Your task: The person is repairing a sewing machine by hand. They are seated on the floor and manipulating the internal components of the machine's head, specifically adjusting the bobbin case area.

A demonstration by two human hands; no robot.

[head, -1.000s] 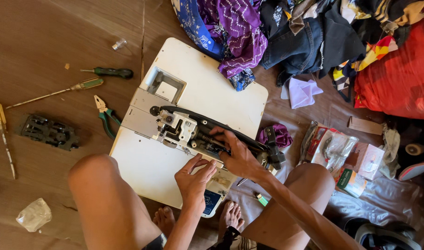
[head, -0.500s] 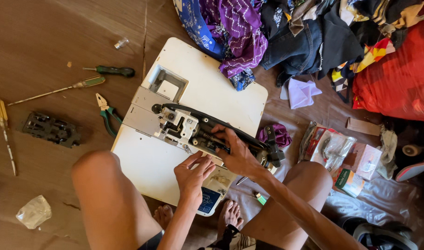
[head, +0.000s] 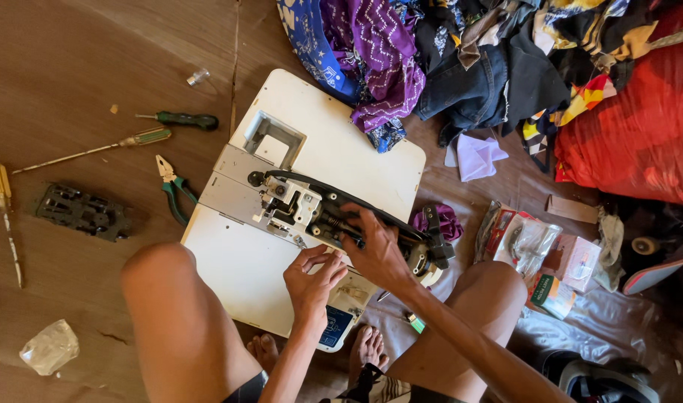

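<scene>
So the person was sitting on the floor with a white sewing machine tipped over on its side between their knees, underside mechanism facing up. Using that machine as the landmark: its long axis ran diagonally, from the corner nearest the person's left knee up and away toward the pile of clothes at its far end.

Both hands were down at the near edge of the machine, right over the exposed metal works. The right hand was the one deeper in, fingers curled and pressed onto the dark shaft section of the mechanism, so it looked closed around or against a part there, though I couldn't tell exactly what it gripped. The left hand sat just beside it, a bit nearer the body, fingers bent with the tips pinched together near the machine's edge; whether it had a small part or tool in them I honestly couldn't tell. The mechanism stretched away from the hands toward the machine's left end, so the right hand was the nearer one to the works.

Off the machine's left side on the floor: green-handled pliers just beside it, two screwdrivers further out, a dark metal plate well apart, and a yellow-handled screwdriver beyond that. A crumpled plastic bag lay off by the left knee.
</scene>
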